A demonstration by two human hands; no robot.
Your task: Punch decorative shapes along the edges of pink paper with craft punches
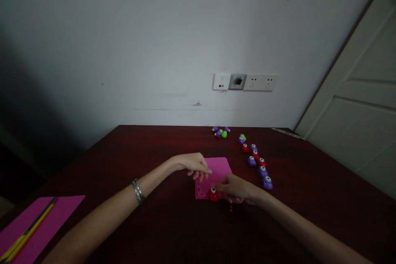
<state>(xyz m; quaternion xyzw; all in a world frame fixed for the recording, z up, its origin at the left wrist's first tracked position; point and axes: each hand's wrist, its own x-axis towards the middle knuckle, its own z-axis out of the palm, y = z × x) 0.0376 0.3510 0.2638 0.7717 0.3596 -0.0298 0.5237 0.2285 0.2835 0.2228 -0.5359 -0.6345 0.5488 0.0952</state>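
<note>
A stack of pink paper (pixel 218 167) lies on the table in front of me, with small dark marks along its left and lower edges. My left hand (pixel 198 165) is over the paper's left side, fingers loosely bent and apart, with no object visible in them. At the lower edge, my right hand (pixel 236 188) has its fingertips closed on a small red one-eyed figure (pixel 213 194), which overlaps the paper. Part of the right hand's fingers is hidden. Small pink bits (pixel 231 207) show just below that hand.
Purple and red one-eyed figures (pixel 262 171) run in a slanting row at the right. Several purple and green ones (pixel 224 134) sit at the table's back edge. Another pink sheet (pixel 58 214) with yellow-and-black pencils (pixel 31 229) lies at left. Wall sockets (pixel 260 83) are behind.
</note>
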